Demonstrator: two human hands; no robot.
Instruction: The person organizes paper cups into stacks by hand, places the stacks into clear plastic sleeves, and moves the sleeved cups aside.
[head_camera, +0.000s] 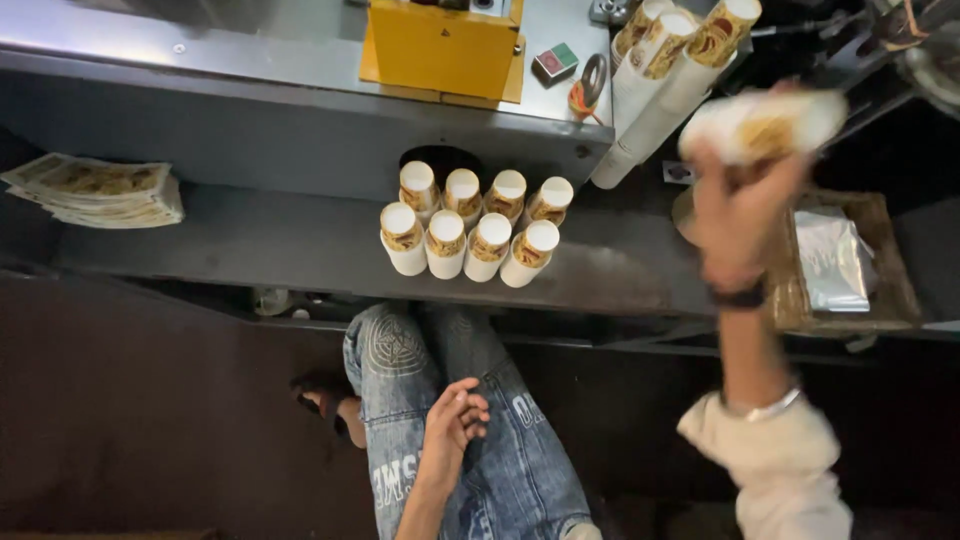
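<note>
A dark grey desk (250, 240) carries eight paper cups (470, 235) standing in two rows of four, touching, and a stack of printed sheets (100, 190) at its left end. Behind it, a raised metal shelf (200, 40) holds a yellow box (440, 45), a small red-green box (555, 62) and a tape roll (590, 82).

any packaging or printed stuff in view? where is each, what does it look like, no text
Paper cups: eight on the dark shelf, white with gold-brown print.
Cup stacks: leaning top right, same print.
Flat printed sheets: pile at shelf's left end.
Small box: green-red, on the metal top.
Blurred cup stack: in the right hand.
</note>
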